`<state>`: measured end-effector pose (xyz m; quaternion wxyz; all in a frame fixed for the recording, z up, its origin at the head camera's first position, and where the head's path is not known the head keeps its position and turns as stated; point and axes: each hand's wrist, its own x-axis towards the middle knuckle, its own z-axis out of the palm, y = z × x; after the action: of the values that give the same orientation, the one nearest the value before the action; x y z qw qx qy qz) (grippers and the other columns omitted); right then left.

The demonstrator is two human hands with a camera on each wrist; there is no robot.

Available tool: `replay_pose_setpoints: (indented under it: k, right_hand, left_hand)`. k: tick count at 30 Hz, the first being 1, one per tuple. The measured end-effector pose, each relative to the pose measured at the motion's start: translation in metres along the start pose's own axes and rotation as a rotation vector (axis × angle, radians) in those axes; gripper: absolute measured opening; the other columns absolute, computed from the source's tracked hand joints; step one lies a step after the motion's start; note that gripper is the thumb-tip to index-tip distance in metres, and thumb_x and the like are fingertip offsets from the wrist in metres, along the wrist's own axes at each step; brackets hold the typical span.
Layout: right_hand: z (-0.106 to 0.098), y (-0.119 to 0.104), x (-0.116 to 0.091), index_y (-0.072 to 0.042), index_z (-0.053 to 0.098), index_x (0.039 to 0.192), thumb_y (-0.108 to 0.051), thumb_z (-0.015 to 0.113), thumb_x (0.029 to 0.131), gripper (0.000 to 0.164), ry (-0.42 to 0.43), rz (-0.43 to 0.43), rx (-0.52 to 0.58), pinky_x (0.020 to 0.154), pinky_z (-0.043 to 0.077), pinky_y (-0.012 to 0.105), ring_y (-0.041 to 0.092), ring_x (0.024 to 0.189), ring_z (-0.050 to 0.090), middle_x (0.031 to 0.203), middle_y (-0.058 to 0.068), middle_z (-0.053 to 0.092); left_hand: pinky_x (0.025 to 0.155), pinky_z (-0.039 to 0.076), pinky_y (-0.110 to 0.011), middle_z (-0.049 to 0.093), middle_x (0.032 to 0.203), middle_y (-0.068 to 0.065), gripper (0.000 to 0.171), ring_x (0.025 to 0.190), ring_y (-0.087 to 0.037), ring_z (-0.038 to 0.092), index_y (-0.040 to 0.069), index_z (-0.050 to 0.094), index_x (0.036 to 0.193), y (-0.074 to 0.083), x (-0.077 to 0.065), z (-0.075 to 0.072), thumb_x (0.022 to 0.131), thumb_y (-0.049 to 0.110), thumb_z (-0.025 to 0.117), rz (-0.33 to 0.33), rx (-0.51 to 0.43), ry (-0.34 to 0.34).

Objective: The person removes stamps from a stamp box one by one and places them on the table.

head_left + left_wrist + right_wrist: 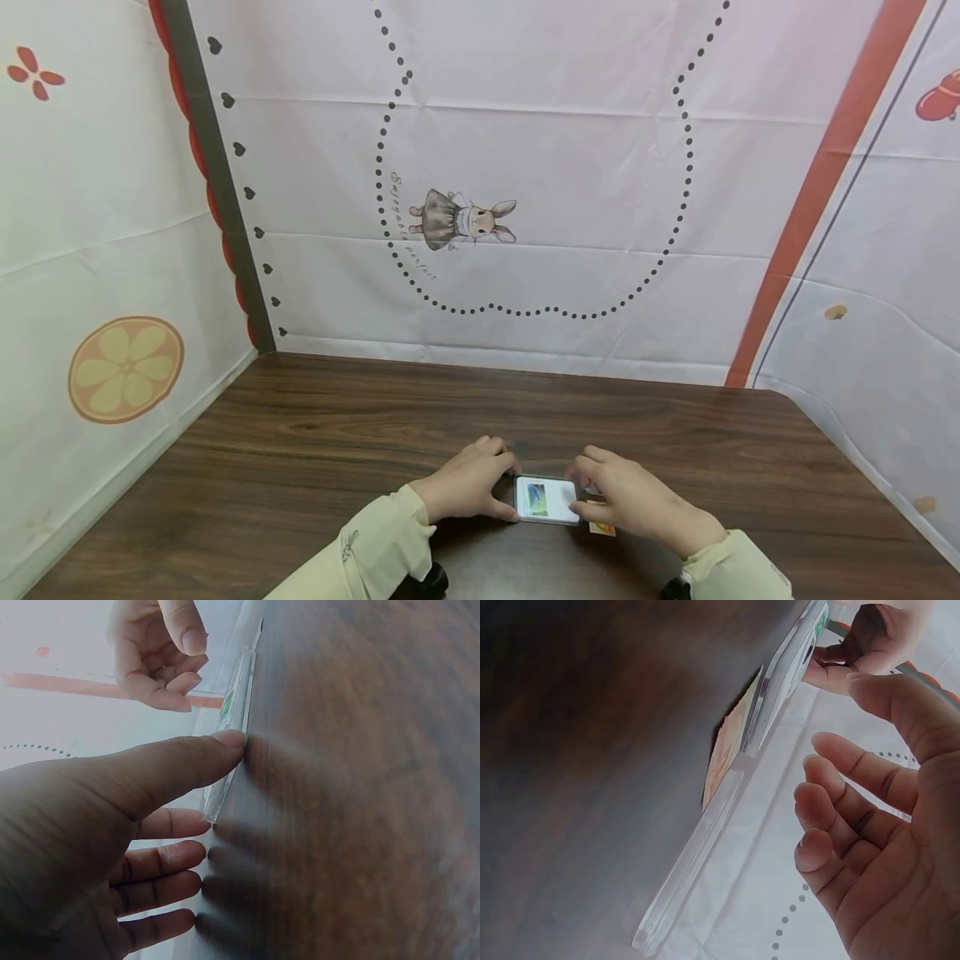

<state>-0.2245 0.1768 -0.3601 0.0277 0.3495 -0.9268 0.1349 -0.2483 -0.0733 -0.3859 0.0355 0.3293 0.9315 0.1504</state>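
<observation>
A flat white rectangular case (pixel 559 502) with a green-and-blue picture lies on the table between the two hands. My left hand (pixel 472 479) holds its left end, thumb at the near edge and index finger at the far corner. The other left fingers reach down to the tabletop in the left wrist view. Over the case's right end hovers my right hand (pixel 626 496), fingers loosely bent and nothing between them. Partly under that hand is an orange-and-yellow card (pixel 602 529). A clear flat plastic piece (pixel 690 862) lies beside the card in the right wrist view.
The dark wood-grain table (pixel 360 425) runs back to a white printed cloth (pixel 555 183) that hangs behind it. More printed cloth stands along the left and right sides. Both forearms wear pale yellow sleeves (pixel 382 533).
</observation>
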Motion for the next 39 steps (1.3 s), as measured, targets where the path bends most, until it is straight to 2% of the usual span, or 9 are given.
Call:
replay_pose_setpoints:
  k: [10, 16, 23, 32, 39]
  right_hand:
    - [0.002, -0.002, 0.003, -0.014, 0.065, 0.102, -0.033, 0.07, 0.086, 0.025, -0.033, 0.016, 0.031, 0.058, 0.041, 0.019, -0.003, 0.066, 0.044, 0.091, -0.006, 0.055]
    - [0.004, -0.005, 0.006, -0.013, 0.065, 0.104, -0.035, 0.07, 0.086, 0.029, -0.048, -0.002, 0.011, 0.057, 0.04, 0.017, -0.004, 0.063, 0.039, 0.088, -0.007, 0.052]
    - [0.006, -0.008, 0.011, -0.012, 0.065, 0.103, -0.034, 0.071, 0.085, 0.029, -0.056, -0.036, -0.003, 0.061, 0.045, 0.018, -0.001, 0.072, 0.051, 0.089, -0.006, 0.054]
    - [0.006, -0.011, 0.016, -0.012, 0.065, 0.105, -0.039, 0.072, 0.084, 0.035, -0.081, -0.066, -0.016, 0.065, 0.049, 0.019, 0.005, 0.08, 0.059, 0.096, -0.005, 0.055]
    - [0.006, -0.015, 0.021, -0.012, 0.064, 0.107, -0.045, 0.072, 0.082, 0.042, -0.106, -0.075, -0.032, 0.067, 0.05, 0.021, 0.007, 0.082, 0.059, 0.098, -0.004, 0.055]
  left_hand:
    - [0.084, 0.041, -0.024, 0.053, 0.105, 0.007, 0.05, 0.093, -0.006, 0.043, 0.019, 0.064, 0.114, 0.0, -0.001, 0.001, 0.075, 0.047, 0.078, 0.003, 0.004, 0.011]
    - [0.084, 0.041, -0.024, 0.052, 0.105, 0.008, 0.05, 0.093, -0.005, 0.042, 0.019, 0.064, 0.114, 0.0, -0.001, 0.001, 0.075, 0.048, 0.078, -0.002, 0.004, 0.009]
    - [0.084, 0.04, -0.023, 0.052, 0.104, 0.008, 0.05, 0.092, -0.005, 0.042, 0.019, 0.064, 0.113, 0.001, -0.001, 0.0, 0.075, 0.047, 0.079, -0.002, 0.009, 0.016]
    - [0.083, 0.04, -0.023, 0.052, 0.105, 0.007, 0.049, 0.093, -0.006, 0.043, 0.018, 0.064, 0.112, 0.002, -0.002, -0.002, 0.075, 0.046, 0.079, -0.003, 0.01, 0.011]
    - [0.085, 0.041, -0.023, 0.053, 0.105, 0.007, 0.049, 0.094, -0.006, 0.044, 0.018, 0.064, 0.112, 0.002, -0.002, -0.002, 0.075, 0.047, 0.079, 0.003, 0.017, 0.016]
